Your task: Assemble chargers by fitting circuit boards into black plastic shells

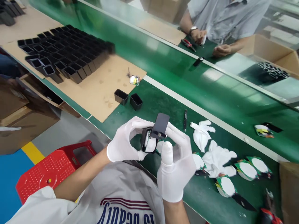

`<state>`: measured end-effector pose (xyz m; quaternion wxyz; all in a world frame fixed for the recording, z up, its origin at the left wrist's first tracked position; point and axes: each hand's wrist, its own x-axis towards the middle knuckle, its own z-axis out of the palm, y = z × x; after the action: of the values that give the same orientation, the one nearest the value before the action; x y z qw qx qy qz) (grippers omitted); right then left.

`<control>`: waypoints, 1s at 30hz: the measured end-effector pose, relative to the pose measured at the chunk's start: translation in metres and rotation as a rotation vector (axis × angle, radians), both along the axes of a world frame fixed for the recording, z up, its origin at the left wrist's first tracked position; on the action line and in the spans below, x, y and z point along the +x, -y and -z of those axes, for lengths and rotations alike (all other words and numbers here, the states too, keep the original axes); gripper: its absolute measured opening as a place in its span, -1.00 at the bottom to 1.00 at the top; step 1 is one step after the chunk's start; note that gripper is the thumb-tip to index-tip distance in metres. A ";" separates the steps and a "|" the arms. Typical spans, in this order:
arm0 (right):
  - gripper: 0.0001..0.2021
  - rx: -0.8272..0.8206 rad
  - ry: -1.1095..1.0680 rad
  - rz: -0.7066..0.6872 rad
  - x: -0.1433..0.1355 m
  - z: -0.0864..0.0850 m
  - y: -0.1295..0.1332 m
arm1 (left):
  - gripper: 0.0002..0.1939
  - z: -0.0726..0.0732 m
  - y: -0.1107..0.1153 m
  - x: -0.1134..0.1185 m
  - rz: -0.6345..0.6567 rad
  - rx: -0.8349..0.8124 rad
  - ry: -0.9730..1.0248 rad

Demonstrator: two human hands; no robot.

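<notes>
In a white glove, my left hand (125,143) is closed round a small black plastic housing (143,143) in front of my body. A circuit board with a white round pad (150,145) shows inside its open top. My right hand (175,169), gloved too, holds a flat black cover (161,122) tilted up over the housing's rim. The fingers behind the cover are partly hidden. Beyond my left hand two black cases, one (121,96) on the cardboard's edge and another (136,101) beside it, stand open side up.
Rows of black cases (79,69) stand on a cardboard sheet (102,88) at left. White gloves (217,158), several circuit boards (248,170) and pliers (268,214) lie at right. A red stool (50,171) stands below the bench. Across the green belt (163,63) a co-worker (217,21) sits.
</notes>
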<state>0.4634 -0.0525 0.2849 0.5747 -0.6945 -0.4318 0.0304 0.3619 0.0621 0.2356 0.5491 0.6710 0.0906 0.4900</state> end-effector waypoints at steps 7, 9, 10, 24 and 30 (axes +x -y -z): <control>-0.31 -0.023 0.606 -0.066 -0.033 0.030 -0.033 | -0.31 0.009 -0.036 -0.037 -0.106 -0.071 -0.038; -0.34 -0.046 0.572 -0.092 -0.045 0.034 -0.047 | -0.29 0.011 -0.045 -0.048 -0.171 -0.060 -0.030; -0.34 -0.037 0.551 -0.106 -0.051 0.035 -0.055 | -0.28 0.012 -0.050 -0.053 -0.222 -0.041 -0.038; -0.56 -0.178 -0.920 -0.443 -0.106 0.046 -0.125 | -0.31 -0.036 -0.077 -0.103 -0.613 0.206 -0.249; -0.50 -0.143 -0.792 -0.527 -0.104 0.054 -0.125 | -0.35 -0.038 -0.081 -0.103 -0.581 0.153 -0.288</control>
<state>0.3599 0.0728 0.2309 0.6185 -0.5341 -0.3377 0.4670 0.2594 0.1435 0.2737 0.3160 0.7187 0.3180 0.5314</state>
